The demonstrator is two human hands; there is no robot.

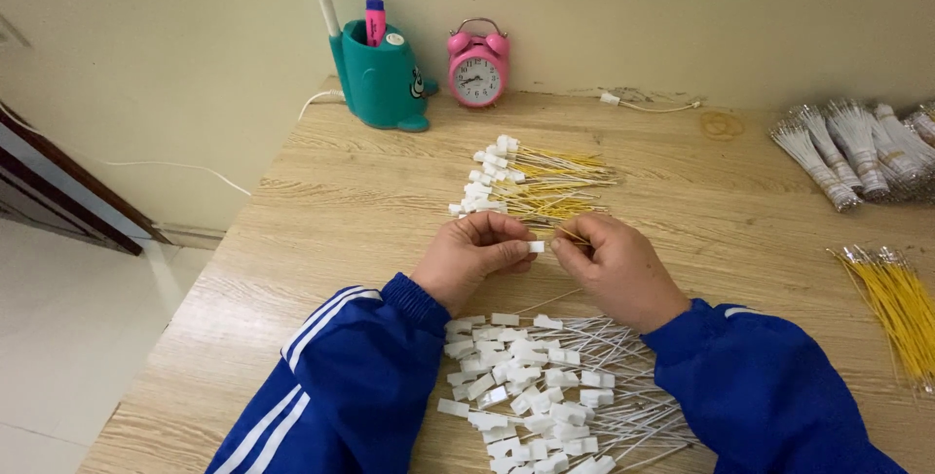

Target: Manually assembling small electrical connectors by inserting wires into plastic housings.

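Two hands meet mid-tabletop: our left hand (474,258) pinches a small white connector (536,246), our right hand (612,265) pinches a yellow wire (573,235) against it. We judge insertion underway; aligning the wire tip matters next.

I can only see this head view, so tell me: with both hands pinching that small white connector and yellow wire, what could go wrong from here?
The left hand and right hand pinch a small white connector by the fingertips only; it might slip and drop among the white-wire pieces below, where it would be hard to pick out. Both sleeves lie against that pile and could scatter it. The thin yellow wire could bend if pushed off-axis.
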